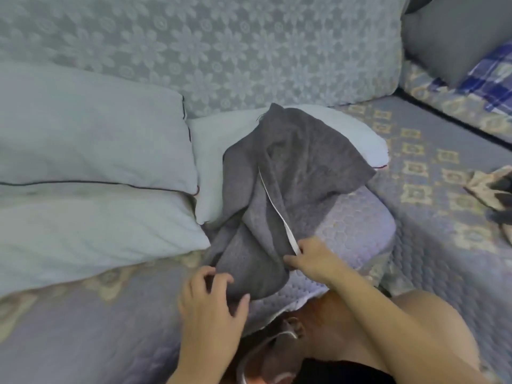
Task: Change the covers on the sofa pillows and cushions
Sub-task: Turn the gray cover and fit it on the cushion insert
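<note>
A: Two hands on the job, both w/ grey cover (291, 173). Left hand (210, 309) at 6 o'clock, nearest the camera: fingers curled halfway, thumb out, tips gripping the cover's lower bunched end.

B: And the right?

A: Right hand (313, 259) just past it, approx 5 o'clock of centre. Thumb and forefinger pinched together on the cover's edge, right where a white strip (277, 206) ends. Other fingers folded under; can't tell if they hold cloth too.

B: What's under the cover?

A: Lilac quilted cushion (360, 217), honeycomb stitch, sitting at centre-right. Cover drapes over its left part, crumpled, not pulled on. Cushion's near edge runs down to the person's lap at 6.

B: Further back?

A: White pillow (219, 151) behind the cover, at centre, its right end poking out towards 2 o'clock. Cover's top corner lies over it. At 9 o'clock, two pale pillows w/ dark piping, stacked: lower pillow (97, 225), upper pillow (91, 134) on top of it, both touching the white one.

B: Background?

A: Sofa seat (426, 173), lilac w/ tan squares, runs 3 to 7. Patterned cloth (490, 189) at 3, partly cut off. Sofa back (221, 45), pale floral, fills 12. Grey pillow (454, 40) at 1–2, plaid blue cloth (487, 79) just beside it.
</note>
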